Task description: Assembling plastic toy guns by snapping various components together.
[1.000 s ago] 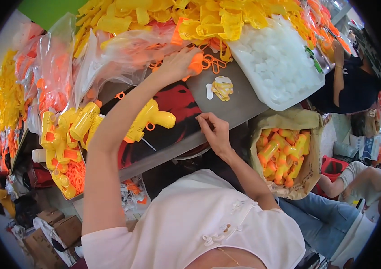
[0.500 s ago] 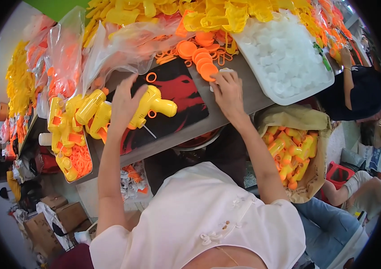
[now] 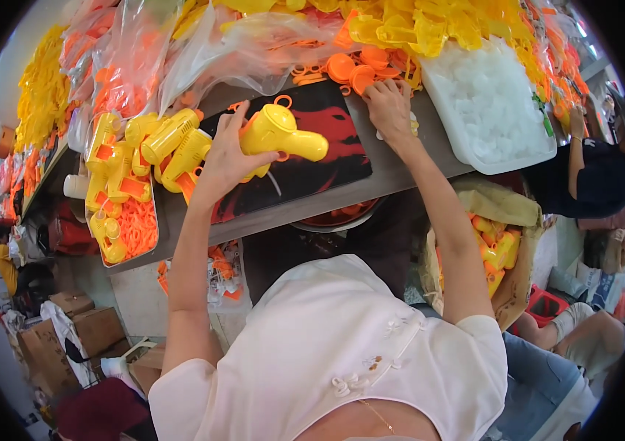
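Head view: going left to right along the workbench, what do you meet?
Tray of yellow and orange parts → pile of yellow toy guns → left hand holding a yellow toy gun → right hand at the orange round pieces → white tray of clear bits.

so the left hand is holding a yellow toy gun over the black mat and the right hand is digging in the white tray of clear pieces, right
Not quite. The head view shows the right hand at the orange round parts beside the white tray, not in the tray. The rest holds: the left hand holds the yellow toy gun over the black mat.
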A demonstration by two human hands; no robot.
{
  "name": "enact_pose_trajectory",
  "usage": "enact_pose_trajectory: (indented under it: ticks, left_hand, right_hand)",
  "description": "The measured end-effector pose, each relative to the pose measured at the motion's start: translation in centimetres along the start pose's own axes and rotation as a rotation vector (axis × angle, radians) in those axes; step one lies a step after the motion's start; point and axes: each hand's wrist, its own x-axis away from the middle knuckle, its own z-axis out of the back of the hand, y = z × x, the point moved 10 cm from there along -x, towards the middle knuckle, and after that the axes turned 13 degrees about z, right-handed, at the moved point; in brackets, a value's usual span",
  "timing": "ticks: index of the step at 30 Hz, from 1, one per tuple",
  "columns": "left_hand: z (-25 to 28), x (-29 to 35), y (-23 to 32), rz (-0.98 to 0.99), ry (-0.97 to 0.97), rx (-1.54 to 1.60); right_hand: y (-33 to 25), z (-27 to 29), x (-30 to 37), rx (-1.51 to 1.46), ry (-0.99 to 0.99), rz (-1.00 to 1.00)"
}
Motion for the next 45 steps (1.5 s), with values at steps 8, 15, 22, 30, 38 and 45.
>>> enact_pose_trajectory:
  ticks: [8,15,22,30,38,45]
  left_hand:
    - [0.3,2.8,1.3,-0.156,0.162,0.287]
    - [-1.1,3.0,3.1,-0.226,0.109,0.261]
    - [-2.1,3.6,3.8,-0.317,0.111,0.353]
    - [-3.2,3.5,2.9,-0.293,0.124,0.423]
    - [-3.2,3.5,3.9,-0.430,0.068,0.331]
    - [-3.3,3.7,4.4,-0.483,0.127,0.308]
  right_hand:
    - [4.0,-3.3,0.8,-0.947,-0.052,-0.487]
    - [-5.0,3.5,-2.3,-1.688,-0.009,-0.705]
    - [-9.8,2.9,-3.2,-1.456,-0.146,-0.484]
    - [-10.6,4.0,-3.4,-0.886,-0.268,-0.402]
    - [-12.2,6.8,-2.1,-1.208,-0.306,-0.057]
    - [-12.1,7.8,-1.8,-0.902,-0.283,-0.020]
